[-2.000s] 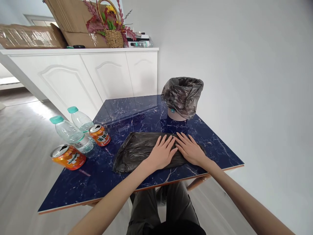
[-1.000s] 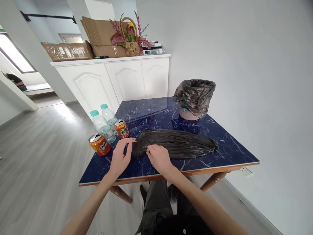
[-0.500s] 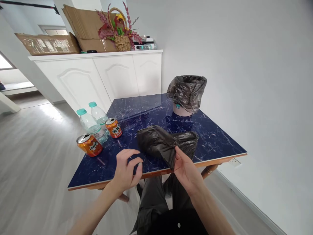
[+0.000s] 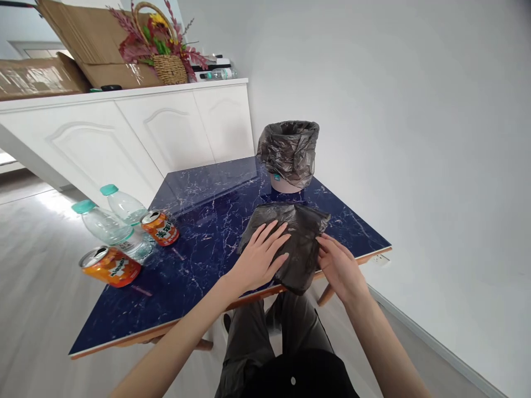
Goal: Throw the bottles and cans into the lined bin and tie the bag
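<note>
Black bag, long a second ago, now folded on desk. Left hand flat on it, fingers splayed; right hand at its edge, hold unclear.

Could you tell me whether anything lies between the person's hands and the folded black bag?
Nothing visible does. The left hand lies flat on the black bag; the right hand touches its right edge. The cans stand apart to the left.
</note>
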Demonstrator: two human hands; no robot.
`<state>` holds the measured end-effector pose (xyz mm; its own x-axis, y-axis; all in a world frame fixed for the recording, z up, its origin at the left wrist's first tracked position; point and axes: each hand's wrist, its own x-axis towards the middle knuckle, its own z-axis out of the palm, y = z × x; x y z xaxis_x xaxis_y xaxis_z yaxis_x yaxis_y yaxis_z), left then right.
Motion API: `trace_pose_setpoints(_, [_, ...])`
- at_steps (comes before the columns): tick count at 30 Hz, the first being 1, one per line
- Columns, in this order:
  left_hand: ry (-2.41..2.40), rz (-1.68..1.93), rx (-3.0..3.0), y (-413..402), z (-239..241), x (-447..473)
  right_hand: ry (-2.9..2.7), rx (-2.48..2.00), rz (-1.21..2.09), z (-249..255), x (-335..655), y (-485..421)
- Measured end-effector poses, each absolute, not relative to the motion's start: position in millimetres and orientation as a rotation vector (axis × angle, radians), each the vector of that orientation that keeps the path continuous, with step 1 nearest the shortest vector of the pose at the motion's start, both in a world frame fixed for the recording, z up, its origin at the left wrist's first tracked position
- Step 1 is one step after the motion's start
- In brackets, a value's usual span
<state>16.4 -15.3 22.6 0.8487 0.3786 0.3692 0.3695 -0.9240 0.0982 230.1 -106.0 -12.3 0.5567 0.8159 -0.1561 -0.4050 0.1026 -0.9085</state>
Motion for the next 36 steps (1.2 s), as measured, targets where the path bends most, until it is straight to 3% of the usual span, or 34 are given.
trace_pose_setpoints(5, [0.610, 0.406, 3.010, 4.9, 15.6, 38.2, -1.122, -1.495, 0.129, 13.2, 239.2, -107.7])
trace_pose_setpoints(7, [0.626, 0.367, 3.006, 8.4, 9.8, 43.6, -1.440, -1.525, -0.013, 16.1, 236.0, -98.6])
trace_pose_setpoints(14, [0.680, 0.252, 2.935, 11.8, -4.2, 45.2, -2.030, -1.868, 0.029, -25.7, 229.5, -55.3])
trace_pose_setpoints(19, [0.641, 0.235, 2.917, 19.1, -6.4, 28.0, -2.165, -1.856, 0.033, -37.2, 242.1, -47.1])
trace_pose_setpoints(23, [0.602, 0.283, 2.901, 21.0, -4.3, 12.2, -2.140, -1.780, 0.201, -19.2, 244.7, -60.9])
trace_pose_setpoints(28, [0.514, 0.472, 2.849, 9.4, 5.7, -5.8, -2.363, -1.316, 0.431, -1.0, 248.2, -114.0])
trace_pose_setpoints(36, [0.429, 0.444, 2.689, -9.6, 26.7, -26.4, -1.978, -1.345, 0.606, -1.8, 266.9, -143.3])
